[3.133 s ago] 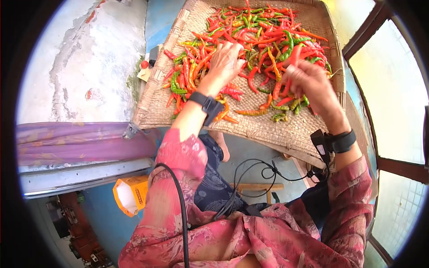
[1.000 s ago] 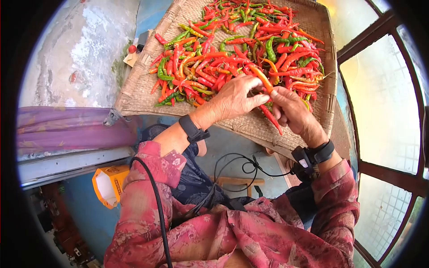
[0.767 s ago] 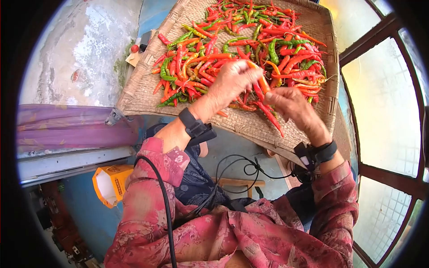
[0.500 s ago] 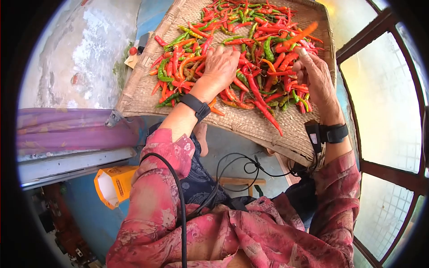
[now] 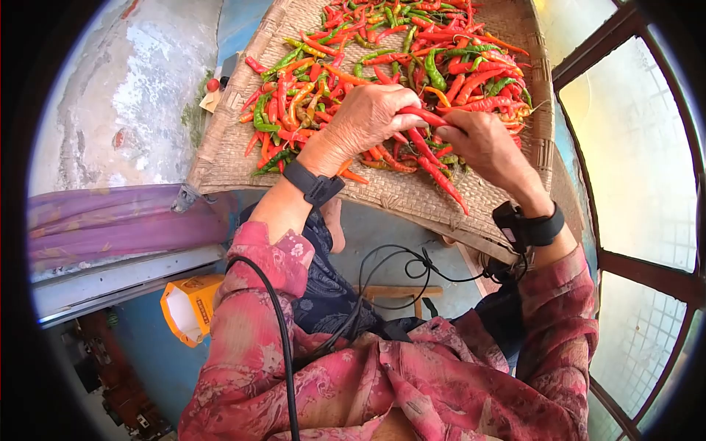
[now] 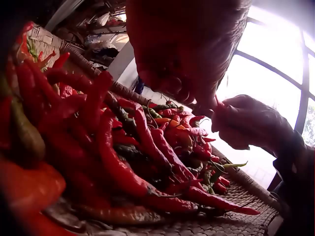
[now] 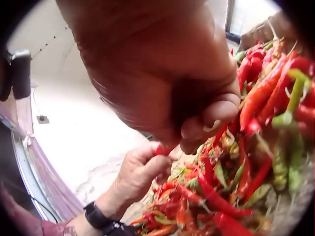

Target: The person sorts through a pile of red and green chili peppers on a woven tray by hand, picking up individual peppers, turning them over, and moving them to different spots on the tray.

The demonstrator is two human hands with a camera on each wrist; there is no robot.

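Both hands meet over the front of a woven tray (image 5: 489, 213) heaped with red, orange and green chili peppers (image 5: 301, 103). My left hand (image 5: 371, 117) pinches one end of a smooth red chili pepper (image 5: 424, 115). The other end of it is between the thumb and fingers of my right hand (image 5: 489, 143). In the right wrist view, a short piece of this red pepper (image 7: 162, 150) shows at the left fingertips. Just below the hands, a long wrinkled red chili (image 5: 445, 182) lies with its tip toward the tray's front edge. The curled fingers hide the held pepper's ends.
A loose black cable (image 5: 390, 257) hangs below the tray, near a wooden stool (image 5: 404, 292). An orange box (image 5: 193, 309) stands open at lower left. Purple cloth (image 5: 118, 224) lies to the left, and framed window panes (image 5: 632, 169) line the right.
Half a second ago the left hand was in the pile and the right hand held an orange chili at the right. Now the hands are together on a red chili; the orange one has left the right hand.
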